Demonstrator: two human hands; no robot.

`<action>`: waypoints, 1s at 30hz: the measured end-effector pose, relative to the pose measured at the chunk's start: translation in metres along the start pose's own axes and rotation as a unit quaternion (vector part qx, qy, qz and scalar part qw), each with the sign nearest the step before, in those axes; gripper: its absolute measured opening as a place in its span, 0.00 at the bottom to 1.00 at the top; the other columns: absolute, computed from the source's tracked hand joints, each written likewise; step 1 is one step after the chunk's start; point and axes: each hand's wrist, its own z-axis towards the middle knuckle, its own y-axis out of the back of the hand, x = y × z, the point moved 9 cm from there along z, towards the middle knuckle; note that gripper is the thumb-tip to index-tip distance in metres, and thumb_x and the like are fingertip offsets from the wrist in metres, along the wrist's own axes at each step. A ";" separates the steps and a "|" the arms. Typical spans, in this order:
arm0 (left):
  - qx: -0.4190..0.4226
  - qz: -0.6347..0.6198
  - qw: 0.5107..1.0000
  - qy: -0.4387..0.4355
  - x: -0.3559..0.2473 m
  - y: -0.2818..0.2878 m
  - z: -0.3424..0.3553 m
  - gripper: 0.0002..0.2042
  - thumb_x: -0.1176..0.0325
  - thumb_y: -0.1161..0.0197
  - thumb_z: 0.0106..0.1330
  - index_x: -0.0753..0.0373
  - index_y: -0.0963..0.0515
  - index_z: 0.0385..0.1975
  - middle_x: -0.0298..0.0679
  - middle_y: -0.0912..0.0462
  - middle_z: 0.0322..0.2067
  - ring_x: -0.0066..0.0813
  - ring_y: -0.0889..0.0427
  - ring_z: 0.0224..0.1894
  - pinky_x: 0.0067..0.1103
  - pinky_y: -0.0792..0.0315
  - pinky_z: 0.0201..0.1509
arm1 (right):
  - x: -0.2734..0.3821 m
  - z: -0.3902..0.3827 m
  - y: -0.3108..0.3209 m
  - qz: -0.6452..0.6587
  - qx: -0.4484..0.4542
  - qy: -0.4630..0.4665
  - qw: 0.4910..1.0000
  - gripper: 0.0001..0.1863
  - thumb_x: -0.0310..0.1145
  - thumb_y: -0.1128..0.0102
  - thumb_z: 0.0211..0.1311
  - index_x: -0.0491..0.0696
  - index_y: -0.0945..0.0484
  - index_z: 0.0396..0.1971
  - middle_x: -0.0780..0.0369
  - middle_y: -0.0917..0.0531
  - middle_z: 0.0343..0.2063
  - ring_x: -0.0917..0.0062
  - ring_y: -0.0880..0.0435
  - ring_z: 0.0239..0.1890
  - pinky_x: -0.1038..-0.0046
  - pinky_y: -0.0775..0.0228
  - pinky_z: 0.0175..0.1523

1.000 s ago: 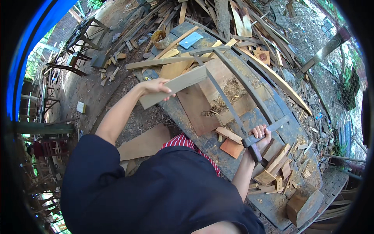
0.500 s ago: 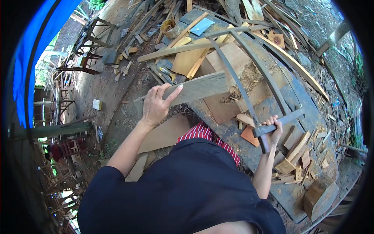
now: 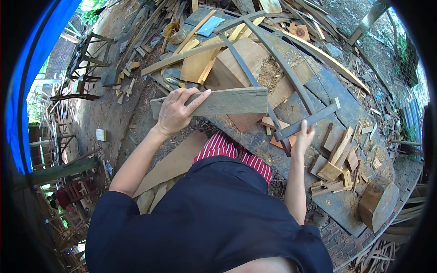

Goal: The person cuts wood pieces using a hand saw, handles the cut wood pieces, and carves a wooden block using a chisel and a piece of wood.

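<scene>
My left hand (image 3: 176,110) grips a weathered grey wooden board (image 3: 234,101) near its left end, thumb side toward me. The board is held up roughly level in front of my body. In my right hand (image 3: 301,140) is a large wooden frame saw (image 3: 319,115), held by its near crossbar. The saw's long middle bar slants away to the far left, a thin wire running along its right side. Its flat blade strip (image 3: 239,58) passes behind the right end of the board; whether they touch I cannot tell.
A dark worktable (image 3: 321,88) carries a wooden block (image 3: 243,57), sawdust, offcuts (image 3: 339,152) and a larger block (image 3: 378,204). Farther off lie a light blue flat object (image 3: 210,26), a bucket (image 3: 174,32) and timber piles. Chair frames (image 3: 93,57) stand at left.
The board has shifted right relative to the table and now overlaps the saw's blade in view. My right hand has brought the saw leftward and farther from my body. The whole view has turned slightly.
</scene>
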 end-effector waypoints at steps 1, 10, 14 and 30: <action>0.001 -0.009 1.000 -0.018 -0.003 0.000 0.002 0.37 0.81 0.38 0.41 0.49 0.30 0.58 0.32 0.28 0.45 0.33 0.29 0.46 0.29 0.32 0.51 | 0.024 -0.008 0.022 -0.093 -0.139 0.135 0.977 0.21 0.40 0.43 0.63 0.37 0.30 0.45 0.52 0.25 0.38 0.69 0.26 0.46 0.66 0.34 0.50; -0.037 -0.079 0.975 -0.203 0.006 -0.017 0.041 0.29 0.77 0.41 0.51 0.45 0.27 0.56 0.31 0.27 0.46 0.32 0.28 0.47 0.27 0.35 0.58 | 0.153 -0.137 -0.131 -0.191 0.440 0.167 0.861 0.19 0.44 0.47 0.66 0.40 0.22 0.30 0.67 0.27 0.18 0.86 0.32 0.24 0.77 0.38 0.31; -0.185 -0.090 0.979 -0.003 0.058 0.007 0.078 0.31 0.81 0.39 0.51 0.52 0.32 0.59 0.37 0.26 0.53 0.35 0.32 0.57 0.33 0.43 0.65 | 0.148 -0.143 -0.125 -0.081 0.298 0.110 0.945 0.17 0.41 0.48 0.67 0.41 0.23 0.31 0.70 0.26 0.21 0.88 0.32 0.25 0.81 0.40 0.31; 0.138 -0.845 0.400 0.327 0.031 -0.075 0.012 0.13 0.71 0.38 0.62 0.66 0.25 0.45 0.37 0.19 0.41 0.24 0.19 0.41 0.24 0.23 0.46 | 0.147 -0.194 -0.227 -0.029 0.428 0.030 0.903 0.17 0.42 0.54 0.70 0.48 0.31 0.25 0.72 0.32 0.14 0.91 0.36 0.12 0.86 0.46 0.16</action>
